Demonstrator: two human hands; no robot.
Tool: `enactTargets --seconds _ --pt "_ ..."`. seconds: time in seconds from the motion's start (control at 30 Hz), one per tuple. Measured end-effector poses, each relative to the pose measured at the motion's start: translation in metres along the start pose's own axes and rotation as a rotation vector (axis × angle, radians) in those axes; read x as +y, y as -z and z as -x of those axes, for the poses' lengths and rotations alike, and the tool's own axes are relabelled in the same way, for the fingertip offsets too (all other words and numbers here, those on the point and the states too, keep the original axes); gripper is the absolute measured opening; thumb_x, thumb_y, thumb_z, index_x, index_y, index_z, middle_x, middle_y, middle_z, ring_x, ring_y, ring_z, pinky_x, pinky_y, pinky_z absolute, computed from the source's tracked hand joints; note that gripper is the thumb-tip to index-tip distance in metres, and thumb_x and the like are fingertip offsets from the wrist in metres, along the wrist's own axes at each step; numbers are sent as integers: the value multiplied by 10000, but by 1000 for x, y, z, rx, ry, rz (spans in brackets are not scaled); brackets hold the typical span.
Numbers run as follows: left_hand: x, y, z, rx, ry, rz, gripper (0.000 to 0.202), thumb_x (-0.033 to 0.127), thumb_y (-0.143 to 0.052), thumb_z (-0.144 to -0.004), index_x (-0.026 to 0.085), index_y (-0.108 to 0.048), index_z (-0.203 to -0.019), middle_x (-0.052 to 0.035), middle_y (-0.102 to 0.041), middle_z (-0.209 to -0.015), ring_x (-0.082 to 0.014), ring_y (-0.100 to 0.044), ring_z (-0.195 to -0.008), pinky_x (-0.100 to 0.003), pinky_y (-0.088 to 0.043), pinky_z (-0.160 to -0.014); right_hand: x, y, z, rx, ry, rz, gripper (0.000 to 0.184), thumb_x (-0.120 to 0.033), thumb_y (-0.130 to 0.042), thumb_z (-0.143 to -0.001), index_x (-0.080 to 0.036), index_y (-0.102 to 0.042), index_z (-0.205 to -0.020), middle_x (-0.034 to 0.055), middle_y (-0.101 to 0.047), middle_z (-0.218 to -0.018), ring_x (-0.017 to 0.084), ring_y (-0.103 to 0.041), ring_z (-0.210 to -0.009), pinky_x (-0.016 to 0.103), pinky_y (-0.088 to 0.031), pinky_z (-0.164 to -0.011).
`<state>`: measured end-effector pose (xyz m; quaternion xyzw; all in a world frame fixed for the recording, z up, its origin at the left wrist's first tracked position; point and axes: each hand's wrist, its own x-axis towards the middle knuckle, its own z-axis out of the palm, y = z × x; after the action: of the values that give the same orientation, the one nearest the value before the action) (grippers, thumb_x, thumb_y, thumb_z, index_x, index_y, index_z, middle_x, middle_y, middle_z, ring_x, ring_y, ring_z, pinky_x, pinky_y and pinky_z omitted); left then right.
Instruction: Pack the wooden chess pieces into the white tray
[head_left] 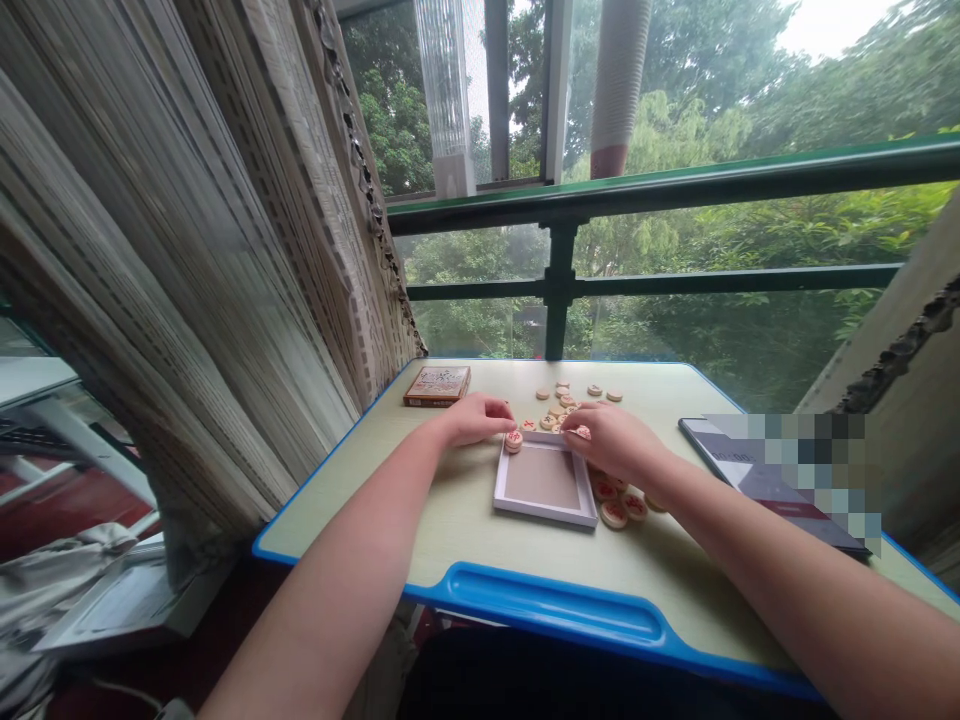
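A shallow white box [546, 518] lies on the table with its inside facing up. Two round wooden Chinese chess pieces [513, 441] with red characters sit stacked in its far left corner. Beside that stack is my left hand [480, 418], fingers curved and thumb apart from them, with nothing visible between. At the box's far right corner, my right hand [611, 438] has its fingers closed on a red-marked chess piece [583, 432], partly hidden. Loose pieces [614, 514] lie beneath and around the right hand, and several more [555, 415] are scattered behind the box.
A patterned flat box [437, 386] rests at the table's back left. To the right lies a tablet [772, 480], partly pixelated. A blue pen tray [555, 605] forms the near edge of the table [450, 540]. Curtains [225, 250] hang at left; a green railing [675, 195] stands behind.
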<state>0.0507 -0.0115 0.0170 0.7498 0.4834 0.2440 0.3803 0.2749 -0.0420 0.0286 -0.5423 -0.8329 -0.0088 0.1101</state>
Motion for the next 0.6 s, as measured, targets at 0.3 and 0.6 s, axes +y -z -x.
enactTargets --seconds 0.3,0.6 --pt "-14 -2 -7 3 23 -28 280 381 -612 -682 141 -690 -802 -49 -673 -817 -161 -578 -777 -276 -414 -750 50 4 -12 10 -315 95 297 -244 -405 -794 -207 -682 -897 92 -663 -956 221 -582 -826 284 -386 -598" --pt "-9 0 -2 -73 55 51 278 329 -610 -677 131 -693 -853 -50 -649 -750 -131 -542 -658 -269 -424 -668 59 3 -14 -75 -387 51 322 -275 -383 -770 -206 -690 -840 94 -683 -879 208 -599 -742 266 -359 -518"
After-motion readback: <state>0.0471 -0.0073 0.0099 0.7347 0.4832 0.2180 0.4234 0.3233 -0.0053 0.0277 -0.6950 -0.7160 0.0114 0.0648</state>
